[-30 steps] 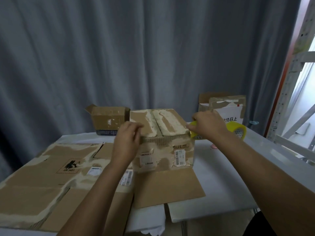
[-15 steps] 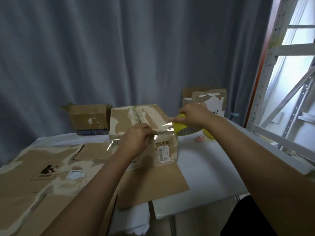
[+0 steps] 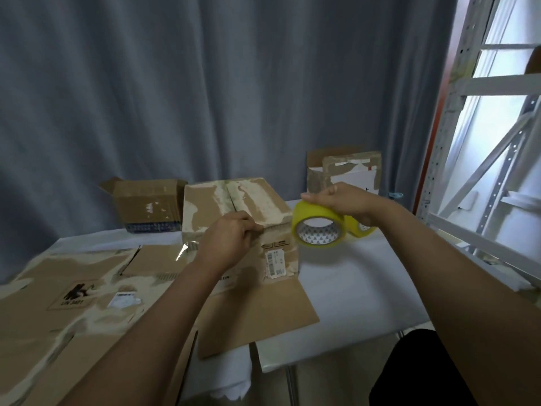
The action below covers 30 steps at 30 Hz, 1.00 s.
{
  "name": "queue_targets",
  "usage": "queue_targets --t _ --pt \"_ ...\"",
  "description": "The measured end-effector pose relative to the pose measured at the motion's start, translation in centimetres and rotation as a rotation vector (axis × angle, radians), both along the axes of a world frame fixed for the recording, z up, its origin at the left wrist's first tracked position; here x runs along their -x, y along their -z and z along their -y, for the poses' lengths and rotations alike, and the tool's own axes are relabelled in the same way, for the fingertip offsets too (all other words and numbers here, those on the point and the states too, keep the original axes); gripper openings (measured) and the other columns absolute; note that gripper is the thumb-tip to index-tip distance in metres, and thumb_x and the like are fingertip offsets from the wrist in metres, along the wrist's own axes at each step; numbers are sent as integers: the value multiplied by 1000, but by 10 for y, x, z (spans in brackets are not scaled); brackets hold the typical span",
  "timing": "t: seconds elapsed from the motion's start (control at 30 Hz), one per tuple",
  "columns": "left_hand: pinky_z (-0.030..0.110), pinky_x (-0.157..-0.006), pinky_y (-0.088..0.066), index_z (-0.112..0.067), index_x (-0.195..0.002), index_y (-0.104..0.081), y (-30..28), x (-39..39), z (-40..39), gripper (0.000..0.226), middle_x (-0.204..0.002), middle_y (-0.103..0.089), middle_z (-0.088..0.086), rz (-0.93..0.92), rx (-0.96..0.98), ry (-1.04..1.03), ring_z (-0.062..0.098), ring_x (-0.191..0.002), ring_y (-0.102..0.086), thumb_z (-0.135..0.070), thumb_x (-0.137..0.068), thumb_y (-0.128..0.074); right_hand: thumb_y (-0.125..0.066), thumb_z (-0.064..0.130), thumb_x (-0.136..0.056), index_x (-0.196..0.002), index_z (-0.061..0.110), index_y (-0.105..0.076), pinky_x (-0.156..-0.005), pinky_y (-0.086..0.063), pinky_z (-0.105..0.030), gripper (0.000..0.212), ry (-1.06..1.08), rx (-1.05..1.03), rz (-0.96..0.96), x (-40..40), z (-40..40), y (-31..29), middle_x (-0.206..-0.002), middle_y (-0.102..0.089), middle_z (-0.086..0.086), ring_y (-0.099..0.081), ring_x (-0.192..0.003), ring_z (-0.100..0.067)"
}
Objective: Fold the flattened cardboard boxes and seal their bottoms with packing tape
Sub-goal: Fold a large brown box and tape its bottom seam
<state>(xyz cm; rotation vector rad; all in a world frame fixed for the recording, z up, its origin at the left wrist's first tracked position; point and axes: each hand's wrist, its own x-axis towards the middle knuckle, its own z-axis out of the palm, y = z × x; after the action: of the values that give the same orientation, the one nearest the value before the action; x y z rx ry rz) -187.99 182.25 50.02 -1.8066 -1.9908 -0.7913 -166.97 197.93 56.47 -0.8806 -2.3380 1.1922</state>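
A folded cardboard box (image 3: 234, 205) stands bottom-up on the table, its two closed flaps meeting at a centre seam and one loose flap (image 3: 257, 315) lying flat toward me. My left hand (image 3: 229, 243) is at the box's front top edge, fingers curled, pinching a strip of clear tape (image 3: 182, 251) whose shiny end sticks out to the left. My right hand (image 3: 342, 202) grips a yellow tape roll (image 3: 317, 227) from above, held in the air just right of the box.
Flattened cardboard boxes (image 3: 73, 288) cover the left of the white table (image 3: 366, 288). An open box (image 3: 146, 200) stands at the back left, another box (image 3: 351, 171) at the back right. A second yellow roll (image 3: 361, 228) lies behind my right hand. Metal shelving (image 3: 483, 142) is on the right.
My right hand has carried the yellow roll from the box's right top edge out to the right and turned it toward me. My left hand stays at the box's front edge.
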Motion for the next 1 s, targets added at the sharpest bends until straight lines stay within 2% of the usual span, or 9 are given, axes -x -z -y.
queue_targets --t 0.07,0.17,0.23,0.3,0.37,0.53,0.67,0.93,1.0 --pt "30 -79 -49 -20 -105 -76 1 0 0 25 -100 -69 -3 -1 -3 0 18 -96 -61 -8 -88 -62 -62 54 -85 -80 14 -72 -80 -53 -34 42 -79 122 -54 -7 0 0 -81 -73 -5 -68 -79 -18" --pt "30 -78 -50 -20 -104 -76 1 0 -2 25 -100 -69 -4 9 -7 -5 18 -95 -61 -8 -87 -63 -57 43 -93 -82 16 -67 -69 -47 -28 31 -109 286 -152 -11 -2 6 -70 -67 1 -60 -66 -13" --pt "28 -77 -49 -21 -103 -77 1 0 -1 25 -100 -69 -5 14 -12 -7 17 -94 -61 -8 -87 -64 -60 40 -91 -89 15 -69 -72 -49 -30 27 -94 309 -186 -13 -6 7 -77 -69 -1 -63 -74 -17" --pt "30 -77 -50 -22 -102 -77 2 -1 -1 25 -99 -69 -6 21 -16 -2 16 -93 -62 -8 -87 -63 -65 41 -87 -98 13 -72 -84 -54 -37 31 -52 239 -201 -15 -10 5 -93 -74 -7 -68 -91 -25" --pt "32 -79 -52 -22 -102 -77 3 -3 1 25 -100 -69 -8 32 -9 -4 14 -94 -61 -8 -88 -63 -70 42 -83 -97 14 -75 -91 -54 -39 32 -3 134 -183 -11 -9 2 -96 -75 -7 -69 -97 -27" --pt "27 -76 -49 -22 -103 -77 2 -1 3 25 -99 -69 -7 17 -11 -24 14 -91 -61 -9 -88 -63 -72 36 -83 -90 17 -78 -77 -52 -31 20 70 -177 -98 -9 -6 -12 -88 -71 3 -64 -83 -14" --pt "32 -74 -52 -21 -105 -76 2 -3 2 23 -97 -68 -4 -11 -11 -30 17 -90 -61 -12 -88 -64 -68 40 -86 -96 17 -75 -64 -48 -27 26 130 -353 51 -14 -13 -4 -89 -65 -2 -60 -83 -19" --pt "33 -68 -54 -20 -104 -76 6 1 4 22 -90 -67 -4 -67 -28 -1 17 -85 -61 -11 -86 -68 -62 43 -88 -95 10 -75 -61 -41 -28 36 172 -551 203 -1 -29 14 -89 -66 -9 -58 -79 -22" --pt "35 -67 -55 -19 -103 -76 9 2 4 21 -89 -67 -3 -85 -38 10 18 -83 -62 -11 -85 -68 -61 44 -88 -98 9 -74 -67 -48 -31 38 187 -553 273 -6 -36 19 -96 -67 -11 -59 -82 -23"
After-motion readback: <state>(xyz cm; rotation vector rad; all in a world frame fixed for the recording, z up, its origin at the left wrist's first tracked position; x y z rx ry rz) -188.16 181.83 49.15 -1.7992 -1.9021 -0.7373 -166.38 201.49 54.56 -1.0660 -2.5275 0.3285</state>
